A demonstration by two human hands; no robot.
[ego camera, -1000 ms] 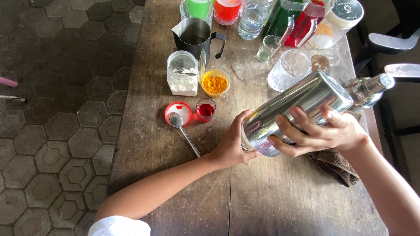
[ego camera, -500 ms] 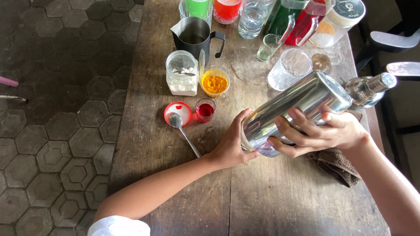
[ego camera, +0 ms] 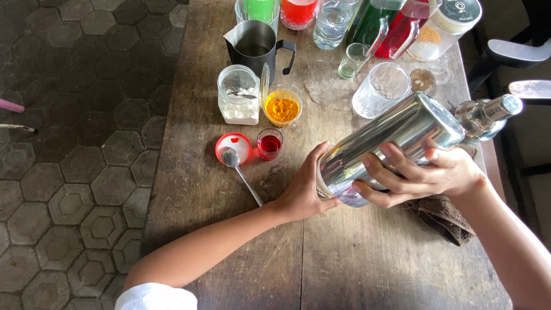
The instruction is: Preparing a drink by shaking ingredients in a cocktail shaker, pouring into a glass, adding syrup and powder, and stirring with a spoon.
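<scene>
A shiny steel cocktail shaker [ego camera: 396, 138] lies tilted on its side above the wooden table [ego camera: 229, 201]. My right hand [ego camera: 422, 175] wraps over its lower middle. My left hand [ego camera: 304, 192] presses flat against its lower left end. A brown cloth [ego camera: 445, 218] lies under my right wrist. Just left of my left hand a metal spoon [ego camera: 241, 172] rests with its bowl on a red lid [ego camera: 233, 148], beside a small shot glass of red liquid [ego camera: 270, 143].
Behind stand a jar of white powder [ego camera: 238, 103], a bowl of orange powder [ego camera: 282, 107], a black pitcher [ego camera: 255, 43], a cut glass tumbler [ego camera: 381, 89], a small empty glass [ego camera: 353, 60], bottles and glasses of green and red liquid. A steel cap piece [ego camera: 488, 115] lies right. Tiled floor left.
Both hands and the shaker have shifted only slightly; the grip looks the same.
</scene>
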